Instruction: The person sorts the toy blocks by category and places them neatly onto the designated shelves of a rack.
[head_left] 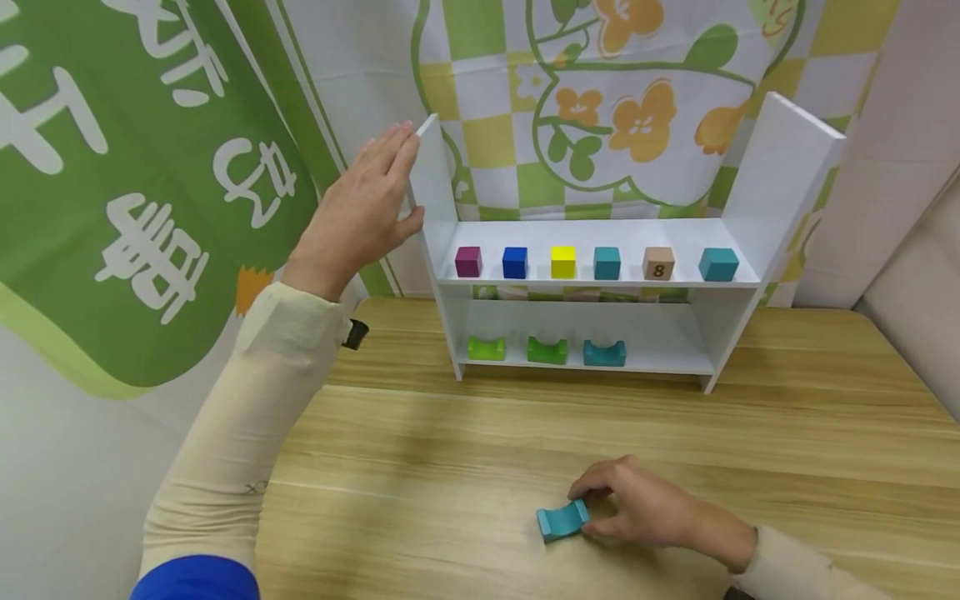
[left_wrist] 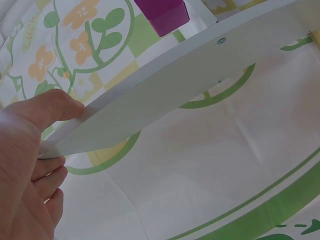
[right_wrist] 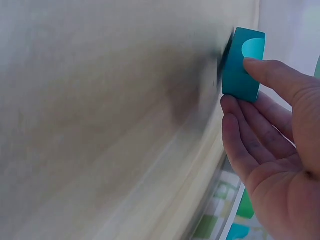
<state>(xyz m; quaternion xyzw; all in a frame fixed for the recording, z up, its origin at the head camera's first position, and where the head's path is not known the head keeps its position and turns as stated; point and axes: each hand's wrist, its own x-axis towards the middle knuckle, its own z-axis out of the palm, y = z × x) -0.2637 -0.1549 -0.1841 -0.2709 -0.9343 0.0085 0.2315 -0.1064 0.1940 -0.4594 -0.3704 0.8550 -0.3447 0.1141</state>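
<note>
At the upper left corner of a white two-tier shelf [head_left: 570,285], my left hand [head_left: 360,208] grips the side panel [left_wrist: 115,120], thumb on one face and fingers on the other. My right hand [head_left: 641,508] is low over the front of the table, pinching a teal block with a curved hollow [head_left: 562,521] between thumb and fingers. In the right wrist view the thumb lies beside the hollow of that teal block [right_wrist: 243,65], close to the tabletop.
Along the upper tier stand several cubes, among them a purple one [head_left: 468,262], a yellow one [head_left: 563,262] and a wooden one marked 8 [head_left: 658,263]. The lower tier bears a lime [head_left: 487,349], a green [head_left: 547,351] and a teal hollowed block [head_left: 604,353]. Patterned cloth [head_left: 495,142] hangs behind.
</note>
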